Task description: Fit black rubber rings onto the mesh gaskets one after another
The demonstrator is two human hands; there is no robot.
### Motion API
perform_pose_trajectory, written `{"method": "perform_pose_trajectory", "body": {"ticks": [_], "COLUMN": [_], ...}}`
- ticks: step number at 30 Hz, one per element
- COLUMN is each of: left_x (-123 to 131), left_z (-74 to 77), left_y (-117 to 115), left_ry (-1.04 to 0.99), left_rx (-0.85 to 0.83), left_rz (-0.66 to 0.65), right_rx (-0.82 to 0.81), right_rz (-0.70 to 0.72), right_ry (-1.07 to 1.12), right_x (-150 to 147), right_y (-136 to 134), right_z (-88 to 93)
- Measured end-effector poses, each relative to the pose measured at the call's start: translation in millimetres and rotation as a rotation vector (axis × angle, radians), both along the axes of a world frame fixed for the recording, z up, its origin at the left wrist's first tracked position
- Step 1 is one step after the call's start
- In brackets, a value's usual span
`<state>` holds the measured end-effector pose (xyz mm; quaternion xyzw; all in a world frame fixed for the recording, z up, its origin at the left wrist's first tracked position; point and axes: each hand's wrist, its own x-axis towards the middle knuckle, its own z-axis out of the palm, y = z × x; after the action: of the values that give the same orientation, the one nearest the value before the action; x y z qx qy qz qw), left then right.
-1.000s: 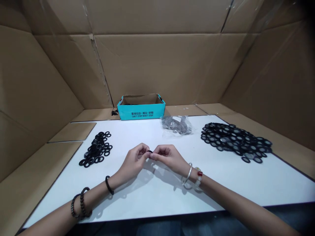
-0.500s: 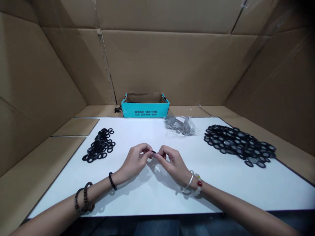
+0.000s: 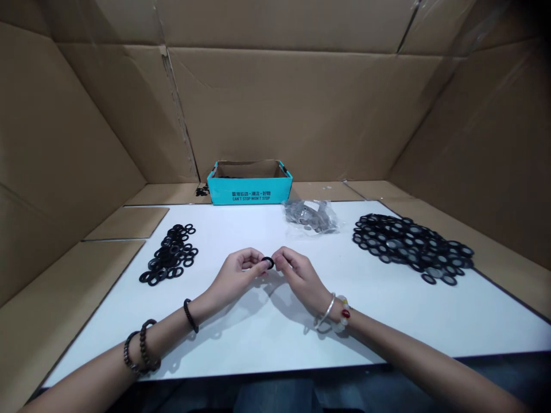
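In the middle of the white table, a small black ring (image 3: 267, 263) is held up between my two hands, its round face turned toward me. My left hand (image 3: 241, 271) pinches its left side between thumb and fingers. At its right edge are the closed thumb and fingertips of my right hand (image 3: 299, 276), which hide that side. Similar black rings (image 3: 172, 255) lie in a loose pile to the left. On the right spreads a larger heap of black-rimmed discs (image 3: 408, 244) with grey centres.
A turquoise open box (image 3: 250, 191) stands at the table's back edge, dark pieces inside. Before it lies a clear plastic bag (image 3: 310, 218) of grey pieces. A few black pieces (image 3: 202, 190) sit left of the box. Cardboard walls (image 3: 279, 109) surround the white table (image 3: 241, 355).
The black ring has turned from nearly edge-on to showing its open face. My right fingertips have shifted slightly at its right edge. The whole view has moved a little.
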<state>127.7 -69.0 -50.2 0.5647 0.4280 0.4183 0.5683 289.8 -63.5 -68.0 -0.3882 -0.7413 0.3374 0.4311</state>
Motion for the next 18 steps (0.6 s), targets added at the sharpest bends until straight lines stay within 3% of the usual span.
{"method": "perform_pose_trajectory", "body": {"ticks": [6, 13, 18], "left_x": [-0.4, 4.5, 4.3], "left_z": [-2.4, -9.4, -5.9], "left_y": [0.1, -11.5, -8.8], "left_ry": [0.046, 0.151, 0.145], "left_rx": [0.053, 0.241, 0.179], "left_rz": [0.021, 0.212, 0.137], "right_rx": [0.021, -0.058, -0.121], "right_rz": [0.017, 0.081, 0.064], "right_ry": [-0.060, -0.024, -0.011], "right_x": [-1.2, -0.7, 3.2], "right_y": [-3.0, -5.5, -2.0], "right_z": [2.3, 0.1, -3.8]}}
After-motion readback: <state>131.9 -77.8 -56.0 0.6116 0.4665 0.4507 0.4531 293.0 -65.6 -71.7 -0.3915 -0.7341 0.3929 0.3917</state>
